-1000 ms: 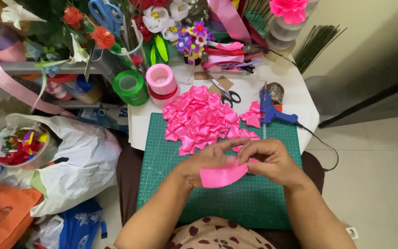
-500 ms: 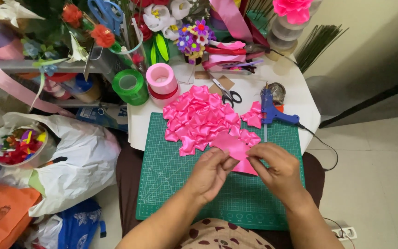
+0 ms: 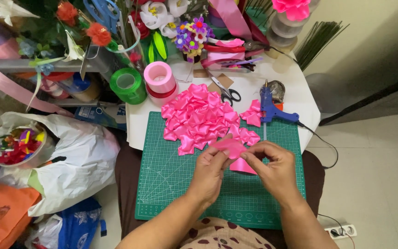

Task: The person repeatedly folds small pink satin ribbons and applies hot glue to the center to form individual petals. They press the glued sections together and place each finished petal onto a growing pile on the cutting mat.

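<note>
Both hands have lifted off the green gridded cutting mat (image 3: 171,184). The left hand (image 3: 210,170) and right hand (image 3: 272,168) each pinch an end of the folded pink satin ribbon piece (image 3: 232,150), grip closed, holding it above the mat, just below the heap of folded pink ribbon petals (image 3: 199,117). Folding appears under way.

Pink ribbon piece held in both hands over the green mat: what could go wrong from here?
1. The ribbon piece is pinched only at fingertips by the left hand and right hand; the fold may spring open.
2. The blue glue gun lies close beside the right hand, so its tip or cord could get bumped.
</note>
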